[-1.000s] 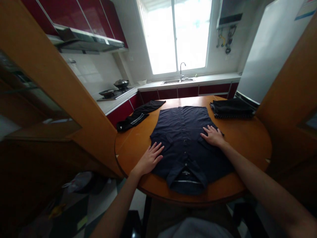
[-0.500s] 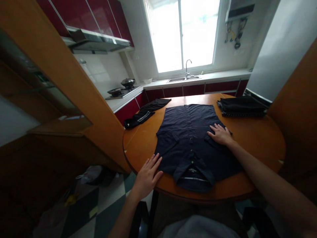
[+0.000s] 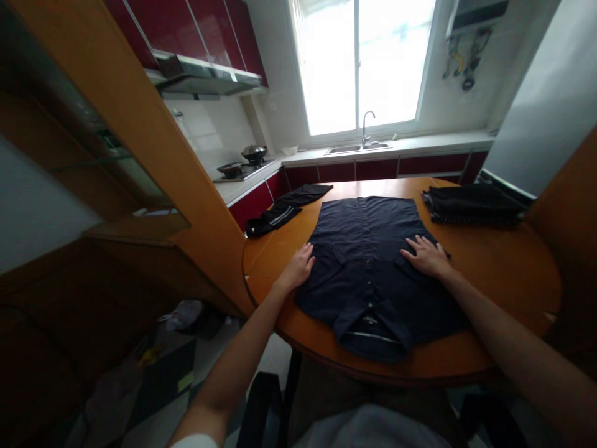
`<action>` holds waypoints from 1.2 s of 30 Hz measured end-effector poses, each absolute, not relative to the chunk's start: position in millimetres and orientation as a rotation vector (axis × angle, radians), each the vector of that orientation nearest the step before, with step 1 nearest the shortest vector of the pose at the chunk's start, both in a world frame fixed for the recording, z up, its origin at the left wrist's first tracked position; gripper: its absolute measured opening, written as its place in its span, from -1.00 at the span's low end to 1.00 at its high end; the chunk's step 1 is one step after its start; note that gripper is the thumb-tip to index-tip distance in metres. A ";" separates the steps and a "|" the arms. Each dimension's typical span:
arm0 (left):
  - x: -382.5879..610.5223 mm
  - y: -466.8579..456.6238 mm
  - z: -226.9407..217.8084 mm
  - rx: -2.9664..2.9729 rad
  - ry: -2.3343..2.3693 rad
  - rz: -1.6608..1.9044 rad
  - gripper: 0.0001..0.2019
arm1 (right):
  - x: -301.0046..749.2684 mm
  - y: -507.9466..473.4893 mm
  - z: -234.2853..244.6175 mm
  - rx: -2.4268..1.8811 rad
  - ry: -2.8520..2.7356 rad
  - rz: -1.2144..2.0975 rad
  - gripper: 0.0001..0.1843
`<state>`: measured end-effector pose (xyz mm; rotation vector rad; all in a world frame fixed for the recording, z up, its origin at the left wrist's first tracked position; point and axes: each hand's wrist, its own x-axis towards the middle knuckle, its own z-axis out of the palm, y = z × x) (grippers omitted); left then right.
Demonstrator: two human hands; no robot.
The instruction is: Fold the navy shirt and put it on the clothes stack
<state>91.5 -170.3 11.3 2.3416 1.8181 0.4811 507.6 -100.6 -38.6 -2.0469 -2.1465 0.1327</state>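
Note:
A dark navy button-up shirt (image 3: 368, 249) lies spread on the round wooden table (image 3: 508, 267), its collar toward me and its hem toward the window. My left hand (image 3: 299, 266) is at the shirt's left edge, by the sleeve, with its fingers stretched out and reaching the cloth. On the right sleeve area rests my right hand (image 3: 426, 256), flat with fingers spread. Neither hand grips the fabric. White buttons run down the shirt's middle, and a label shows inside the collar.
A black garment with white stripes (image 3: 284, 211) lies at the table's far left. Folded dark clothes (image 3: 473, 204) are stacked at the far right. Beyond are a counter with a sink (image 3: 359, 148) and a stove with pans (image 3: 254, 154). A wooden cabinet (image 3: 205, 249) borders the left side.
My left hand has moved forward along the shirt's left edge, from near the shoulder to beside the sleeve. My right hand stays on the shirt. The view has shifted slightly left.

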 end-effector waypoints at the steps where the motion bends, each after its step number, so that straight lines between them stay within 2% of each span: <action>1: 94.3 -158.6 6.7 2.337 1.836 0.422 -0.41 | 507.2 -101.1 -37.9 -2.048 -2.147 0.132 -0.21; 9: 95.5 -147.8 -17.6 2.356 1.953 0.318 -0.29 | 506.7 -101.1 -33.8 -2.054 -2.148 0.169 -0.20; 17: 100.3 -156.9 -12.1 2.371 1.972 0.367 -0.38 | 505.8 -102.1 -31.5 -2.057 -2.150 0.169 -0.21; 21: 104.8 -172.1 -11.4 2.518 1.784 0.451 -0.43 | 505.3 -102.3 -31.4 -2.054 -2.142 0.179 -0.21; 27: 108.6 -180.3 -12.4 2.553 1.643 0.322 -0.37 | 504.7 -102.0 -30.2 -2.049 -2.139 0.190 -0.21; 36: 106.7 -176.8 -13.1 2.543 1.645 0.307 -0.39 | 503.6 -103.4 -27.9 -2.047 -2.138 0.197 -0.23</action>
